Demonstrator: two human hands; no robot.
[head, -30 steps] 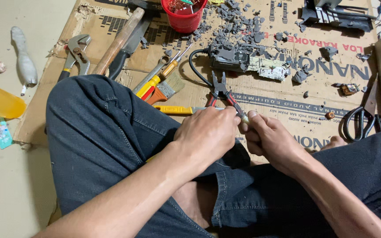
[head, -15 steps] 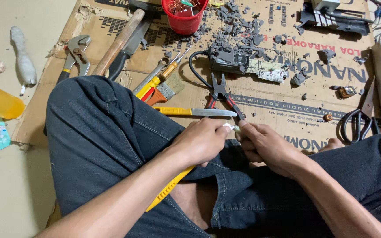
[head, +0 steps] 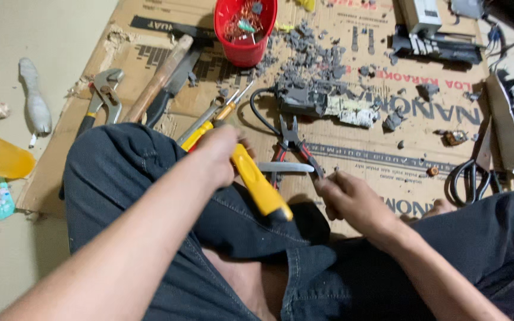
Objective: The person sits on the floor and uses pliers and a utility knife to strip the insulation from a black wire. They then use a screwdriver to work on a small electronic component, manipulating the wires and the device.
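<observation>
While the person sits cross-legged at the edge of the cardboard sheet, I read the left hand as closed in a full fist around the yellow utility knife. The handle runs down and to the right, toward the lap, with its dark end over the dark trousers; that slant looks to me like a grip for lifting the tool, not for cutting. Just past the hand lies a pale blade-like strip, level on the cardboard; I cannot tell whether it is joined to the knife.

The right hand has its fingers curled inward and pressed together near the thumb. It may be pinching a small piece, but the piece itself is not visible, so I cannot confirm it. The hand sits just beside the red-handled pliers, which lie open on the cardboard.

The knife body is bright yellow, long and slim, with rounded edges. Farther out are a red cup of wire scraps, grey broken fragments, a wooden-handled hammer and a wrench.
</observation>
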